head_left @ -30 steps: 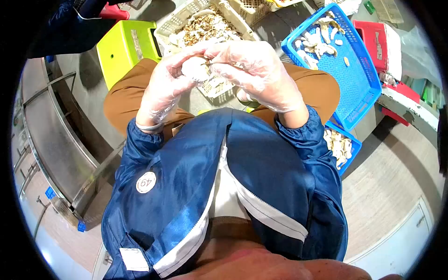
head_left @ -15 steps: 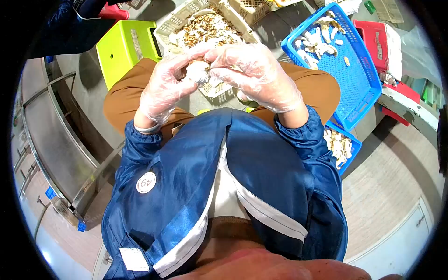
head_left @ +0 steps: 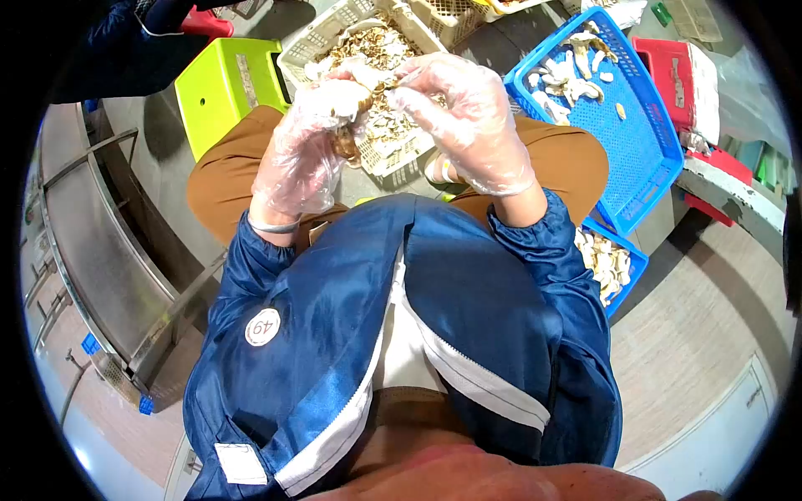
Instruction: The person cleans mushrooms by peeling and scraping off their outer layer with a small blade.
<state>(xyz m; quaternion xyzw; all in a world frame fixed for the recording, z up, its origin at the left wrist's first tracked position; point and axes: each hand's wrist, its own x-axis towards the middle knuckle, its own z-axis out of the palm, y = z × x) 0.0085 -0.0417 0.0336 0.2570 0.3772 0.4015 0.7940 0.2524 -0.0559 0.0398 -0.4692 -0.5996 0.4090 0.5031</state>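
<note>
My left hand, in a clear plastic glove, is closed around a mushroom, pale with brownish parts. A brown piece shows below its fingers. My right hand, gloved the same way, is beside the mushroom with thumb and fingertips drawn together in a pinch. Whatever lies between those fingertips is too small to make out. Both hands are above my lap, in front of a cream-coloured crate holding brown and white mushroom scraps.
To the right is a blue basket with several pale mushrooms. A smaller blue basket of mushroom pieces sits beside my hip. A lime-green stool and a metal frame are on the left. Another person's dark sleeve shows at upper left.
My hands have moved apart a little, and the right has shifted right and up. My left wrist has turned, showing a different side of the mushroom.
</note>
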